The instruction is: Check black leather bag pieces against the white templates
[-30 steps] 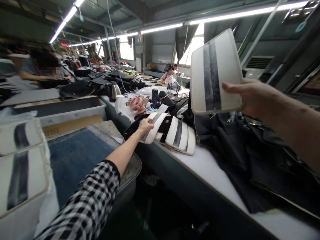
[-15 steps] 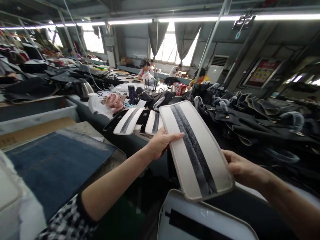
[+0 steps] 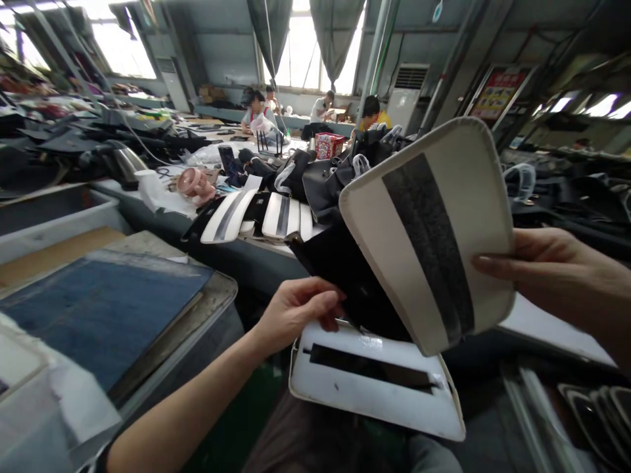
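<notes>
My right hand [image 3: 552,263] grips the right edge of a cream bag panel [image 3: 394,210] with rounded corners and a dark grey stripe, its thumb over the front. The panel is tilted, and a black side [image 3: 345,269] spreads out to its left. My left hand [image 3: 300,312] is closed, with its fingertips at the lower edge of that black side. Below both hands lies a white plate [image 3: 340,384] with a long dark slot and a cream rim. Similar striped panels [image 3: 230,217] rest on the bench beyond my left hand.
A blue sheet [image 3: 113,302] lies on a bin at the left. On the bench are a pink fan [image 3: 194,185], a metal kettle [image 3: 125,161] and black bags [image 3: 323,187]. Several people [image 3: 256,112] sit farther back. Cream-edged pieces [image 3: 596,420] stand at the lower right.
The striped panel has been raised and turned to the right, showing its black side. My left hand has shifted from the striped face down to the black side's edge. The view has tilted down.
</notes>
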A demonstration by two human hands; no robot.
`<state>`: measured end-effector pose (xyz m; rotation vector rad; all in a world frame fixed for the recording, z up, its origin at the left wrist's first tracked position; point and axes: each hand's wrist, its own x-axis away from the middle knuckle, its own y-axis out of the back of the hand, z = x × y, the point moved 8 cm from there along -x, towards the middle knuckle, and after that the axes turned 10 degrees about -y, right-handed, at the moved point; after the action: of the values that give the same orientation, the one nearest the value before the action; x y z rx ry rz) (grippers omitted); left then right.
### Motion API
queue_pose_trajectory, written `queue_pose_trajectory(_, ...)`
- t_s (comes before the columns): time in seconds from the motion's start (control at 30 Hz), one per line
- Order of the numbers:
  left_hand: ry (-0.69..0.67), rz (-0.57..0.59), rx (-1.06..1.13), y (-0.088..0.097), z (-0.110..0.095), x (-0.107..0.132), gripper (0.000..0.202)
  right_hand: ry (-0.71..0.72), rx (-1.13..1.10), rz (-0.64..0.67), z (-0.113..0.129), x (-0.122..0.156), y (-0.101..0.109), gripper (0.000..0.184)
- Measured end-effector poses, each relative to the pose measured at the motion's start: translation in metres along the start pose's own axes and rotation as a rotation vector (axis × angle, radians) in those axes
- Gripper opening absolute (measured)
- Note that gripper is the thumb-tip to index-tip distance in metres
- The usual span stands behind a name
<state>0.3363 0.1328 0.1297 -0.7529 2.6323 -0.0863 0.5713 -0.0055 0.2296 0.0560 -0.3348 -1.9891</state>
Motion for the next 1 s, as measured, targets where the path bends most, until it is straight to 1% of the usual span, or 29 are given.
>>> queue_pose_trajectory(0.03,-0.002,-0.122,-0.055,0.019,0.013,0.014,0.030,-0.012,-0.001,0.002,-0.004,0.006,0.004,0.038)
queue_pose_trajectory(0.07,0.003,-0.269,-0.113,0.039,0.028,0.030,0.032,-0.032,-0.003,0.010,-0.008,0.011,0.006,0.037)
queue_pose_trajectory(0.1,0.032,-0.403,-0.145,0.057,0.046,0.048,0.032,-0.053,0.000,0.017,-0.013,0.015,0.007,0.037)
queue_pose_trajectory(0.13,0.085,-0.499,-0.148,0.070,0.068,0.066,0.034,-0.068,0.017,0.018,-0.018,0.018,0.009,0.037)
queue_pose_trajectory(0.17,0.152,-0.556,-0.122,0.078,0.091,0.082,0.036,-0.083,0.038,0.020,-0.022,0.020,0.009,0.037)
queue_pose_trajectory(0.2,0.198,-0.569,-0.106,0.082,0.112,0.095,0.039,-0.100,0.060,0.027,-0.027,0.021,0.008,0.038)
queue_pose_trajectory(0.27,0.287,-0.574,-0.064,0.083,0.149,0.114,0.045,-0.121,0.105,0.061,-0.035,0.023,0.005,0.037)
queue_pose_trajectory(0.33,0.358,-0.566,-0.011,0.078,0.179,0.123,0.051,-0.121,0.169,0.106,-0.042,0.023,-0.001,0.035)
queue_pose_trajectory(0.4,0.416,-0.564,0.060,0.072,0.200,0.127,0.056,-0.103,0.259,0.145,-0.050,0.024,-0.006,0.034)
queue_pose_trajectory(0.47,0.456,-0.567,0.138,0.066,0.214,0.126,0.062,-0.110,0.341,0.182,-0.061,0.024,-0.010,0.036)
queue_pose_trajectory(0.53,0.478,-0.568,0.214,0.061,0.223,0.124,0.067,-0.148,0.387,0.235,-0.077,0.024,-0.015,0.038)
queue_pose_trajectory(0.63,0.498,-0.563,0.307,0.056,0.229,0.121,0.066,-0.192,0.408,0.337,-0.096,0.022,-0.025,0.035)
queue_pose_trajectory(0.73,0.534,-0.550,0.378,0.051,0.234,0.117,0.063,-0.228,0.442,0.405,-0.108,0.020,-0.032,0.030)
queue_pose_trajectory(0.8,0.557,-0.532,0.429,0.045,0.237,0.113,0.063,-0.228,0.486,0.402,-0.114,0.016,-0.032,0.028)
queue_pose_trajectory(0.9,0.574,-0.496,0.508,0.037,0.241,0.107,0.059,-0.190,0.520,0.353,-0.119,0.008,-0.031,0.025)
queue_pose_trajectory(1.0,0.589,-0.487,0.570,0.033,0.247,0.105,0.057,-0.194,0.547,0.346,-0.124,0.001,-0.037,0.026)
